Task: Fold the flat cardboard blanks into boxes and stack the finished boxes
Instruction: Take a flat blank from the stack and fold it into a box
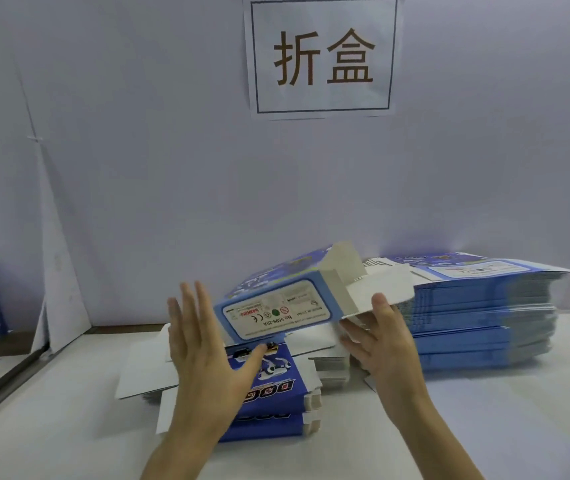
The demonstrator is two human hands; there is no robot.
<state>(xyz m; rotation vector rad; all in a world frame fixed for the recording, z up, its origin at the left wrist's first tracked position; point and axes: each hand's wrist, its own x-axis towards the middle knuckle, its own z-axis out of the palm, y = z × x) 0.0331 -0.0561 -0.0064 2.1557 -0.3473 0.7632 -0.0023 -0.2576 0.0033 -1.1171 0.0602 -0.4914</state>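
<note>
As the right hand (pixel 380 341) grips it, the box (pixel 276 310) (end open) tilts.

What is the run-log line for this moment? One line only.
left hand open by box end | right hand pinches its white flap | flat blanks stacked right

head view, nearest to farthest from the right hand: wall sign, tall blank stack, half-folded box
1. half-folded box, pinched by the right hand
2. tall blank stack, just to its right
3. wall sign, high on the back wall

The right hand (pixel 384 344) grips a half-folded box (pixel 276 306), left hand (pixel 204 351) spread alongside.
</note>
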